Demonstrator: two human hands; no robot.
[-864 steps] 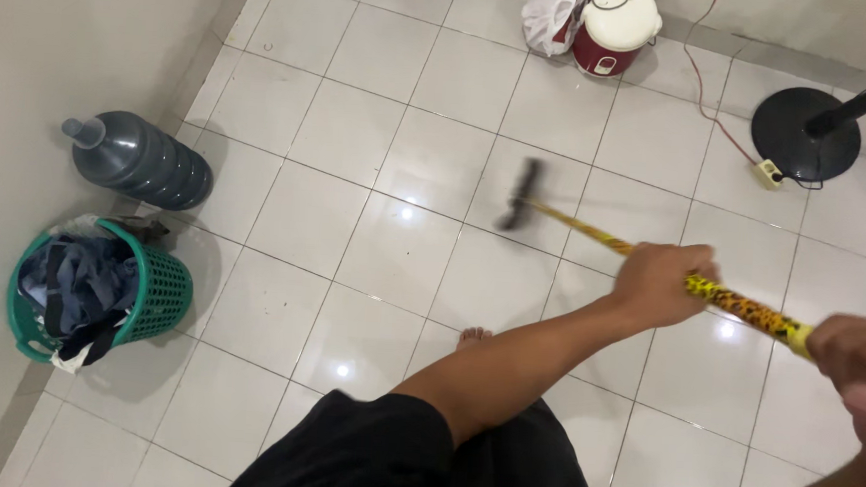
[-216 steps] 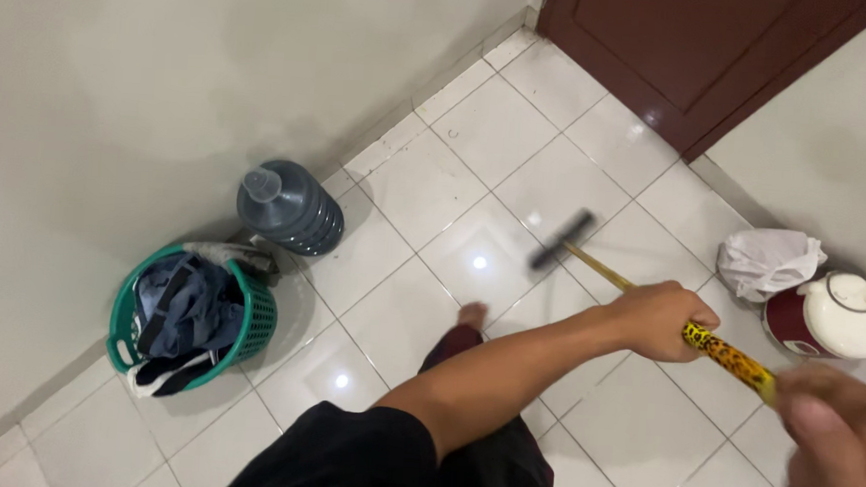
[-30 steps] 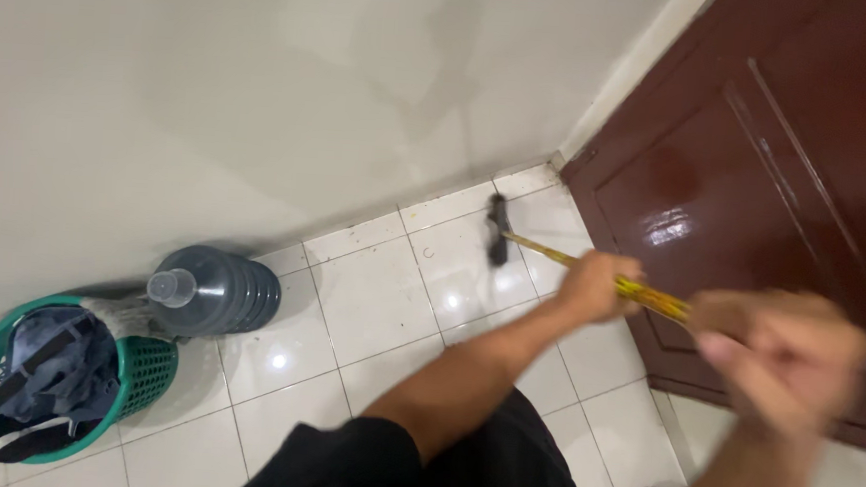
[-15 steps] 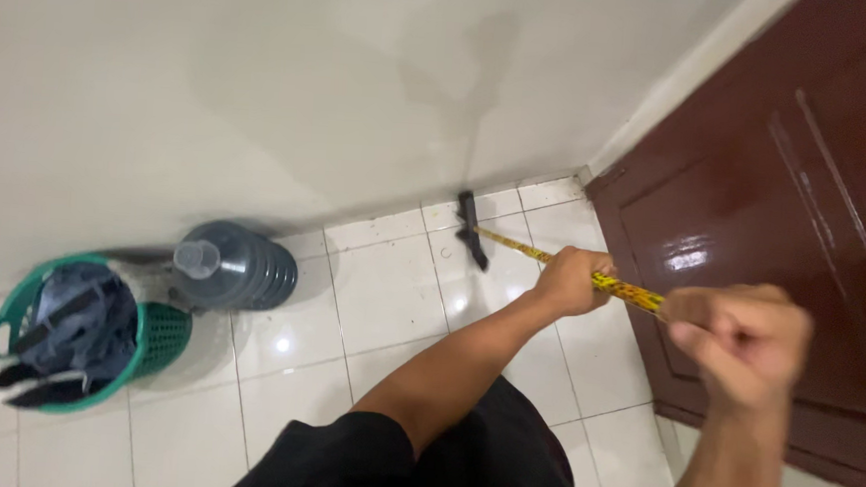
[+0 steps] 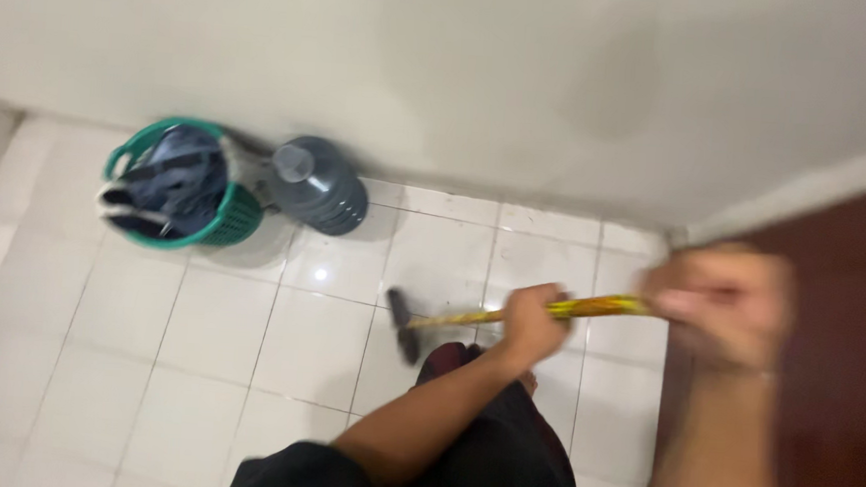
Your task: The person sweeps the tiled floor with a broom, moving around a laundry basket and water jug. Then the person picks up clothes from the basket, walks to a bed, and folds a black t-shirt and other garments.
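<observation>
While the view is looking down from the person's head, a white tiled floor [image 5: 197, 329] is filling the lower part of the scene and a plain pale wall [image 5: 444, 64] is running across the top. At the far left, against the wall, a round green plastic basket [image 5: 216, 222] is sitting on the tiles, heaped with dark blue and black clothes [image 5: 171, 179]. Just beside it to the right, a large dark water bottle [image 5: 320, 183] with a pale cap is lying tilted, its cap pointing toward the basket. No labels or signs are showing clearly on either.

Near the middle, the dark head of a floor brush [image 5: 402, 324] is resting on the tiles, close to the person's foot [image 5: 451, 357]. Its yellow patterned handle [image 5: 589, 307] is slanting up to the right. The left hand [image 5: 531, 324] is wrapping around the middle of the handle, its grip clamped tight with fingers curled fully about it. Farther right, the right hand [image 5: 720, 303] is blurring with motion; it is sitting at the handle's upper end and its grip appears closed around it. The person's black clothing [image 5: 469, 466] is filling the bottom centre. At the far right edge, a dark reddish-brown door [image 5: 847, 349] is standing beside the wall.
</observation>
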